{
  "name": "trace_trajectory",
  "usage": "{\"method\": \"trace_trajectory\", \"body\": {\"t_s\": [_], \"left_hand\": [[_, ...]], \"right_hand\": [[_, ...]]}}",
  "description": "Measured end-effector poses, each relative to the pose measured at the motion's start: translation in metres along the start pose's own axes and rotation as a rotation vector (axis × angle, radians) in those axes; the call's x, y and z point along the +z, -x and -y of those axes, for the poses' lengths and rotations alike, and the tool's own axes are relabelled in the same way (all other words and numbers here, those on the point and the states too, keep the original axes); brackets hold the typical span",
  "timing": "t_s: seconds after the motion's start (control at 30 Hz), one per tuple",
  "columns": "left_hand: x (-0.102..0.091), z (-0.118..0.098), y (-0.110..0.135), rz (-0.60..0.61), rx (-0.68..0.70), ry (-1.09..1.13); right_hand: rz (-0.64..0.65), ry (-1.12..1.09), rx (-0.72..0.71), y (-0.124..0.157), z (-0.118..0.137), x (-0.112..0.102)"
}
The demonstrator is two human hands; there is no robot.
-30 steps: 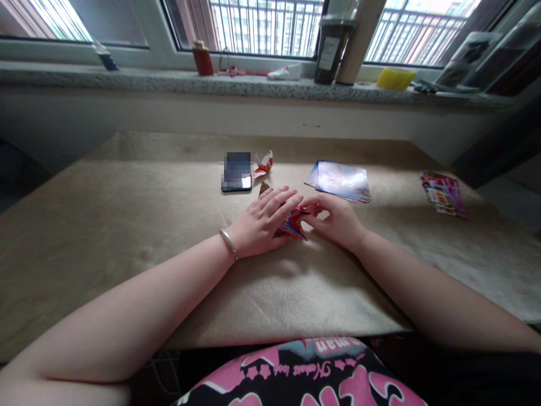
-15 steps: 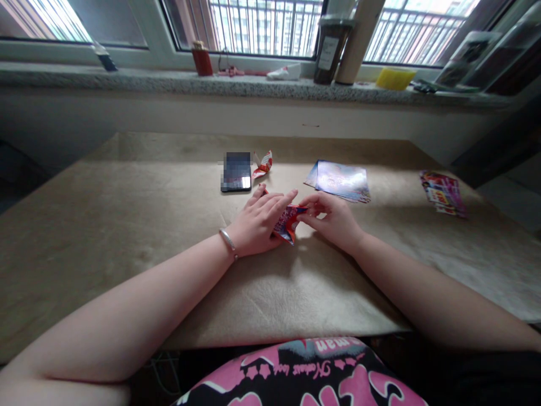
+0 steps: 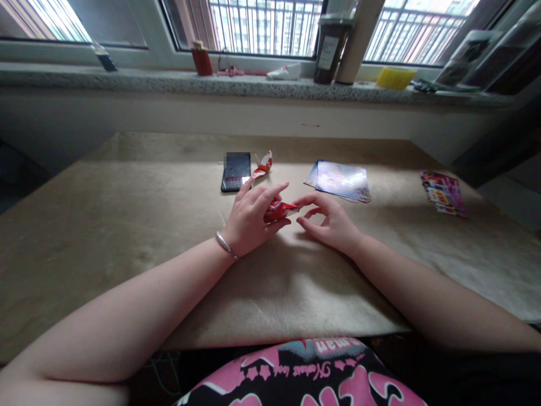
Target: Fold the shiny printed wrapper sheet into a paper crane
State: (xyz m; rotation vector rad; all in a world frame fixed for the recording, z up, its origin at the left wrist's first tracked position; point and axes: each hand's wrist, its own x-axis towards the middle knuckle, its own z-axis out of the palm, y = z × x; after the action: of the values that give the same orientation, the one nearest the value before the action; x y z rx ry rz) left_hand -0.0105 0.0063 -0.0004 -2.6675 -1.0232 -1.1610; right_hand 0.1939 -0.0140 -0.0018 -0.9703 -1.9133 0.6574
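Note:
My left hand (image 3: 253,217) is closed around a folded piece of red printed paper (image 3: 280,210), thumb on the near side and fingers over the top. The paper's pointed tip sticks out to the right, while the rest of it lies hidden under the palm and fingers. At that tip is my right hand (image 3: 327,220), its thumb and index finger curved and apart, with nothing gripped between them. The index fingertip is right by the tip; whether it touches, I cannot tell. Behind my left hand stands another folded red-and-white paper piece (image 3: 264,164), beside a dark phone (image 3: 237,171).
A small stack of shiny printed sheets (image 3: 343,179) lies beyond my right hand. Farther right are several colourful cards (image 3: 443,193). The table (image 3: 127,225) meets a wall below a stone windowsill (image 3: 147,82), which bears a red lighter (image 3: 202,59), a dark jar (image 3: 332,51) and a yellow block (image 3: 395,78).
My left hand has turned and shifted slightly left with the red paper, whose patterned side no longer shows. My right thumb and index finger have parted from the paper's tip.

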Motion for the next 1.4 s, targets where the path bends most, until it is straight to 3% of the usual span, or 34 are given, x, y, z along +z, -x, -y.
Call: {"method": "trace_trajectory", "body": {"t_s": [0.17,0.33,0.57,0.7,0.97,1.4], "left_hand": [[0.000,-0.002,-0.002,-0.027,0.005,0.059],[-0.003,-0.003,-0.003,-0.028,0.060,0.131],[-0.002,0.000,-0.003,-0.110,-0.022,0.138],[-0.001,0.000,-0.003,-0.112,-0.044,0.133],[0.001,0.003,-0.005,-0.147,0.055,0.225],[0.002,0.002,-0.006,-0.214,0.074,0.248]], "right_hand": [[-0.012,0.029,-0.049,-0.001,-0.001,0.005],[-0.109,0.069,-0.115,0.000,0.003,0.005],[-0.219,0.220,-0.207,0.000,0.008,-0.001],[-0.230,0.233,-0.254,0.000,0.008,-0.002],[-0.242,0.268,-0.348,-0.001,0.005,-0.002],[-0.255,0.301,-0.373,-0.001,0.009,-0.005]]}}
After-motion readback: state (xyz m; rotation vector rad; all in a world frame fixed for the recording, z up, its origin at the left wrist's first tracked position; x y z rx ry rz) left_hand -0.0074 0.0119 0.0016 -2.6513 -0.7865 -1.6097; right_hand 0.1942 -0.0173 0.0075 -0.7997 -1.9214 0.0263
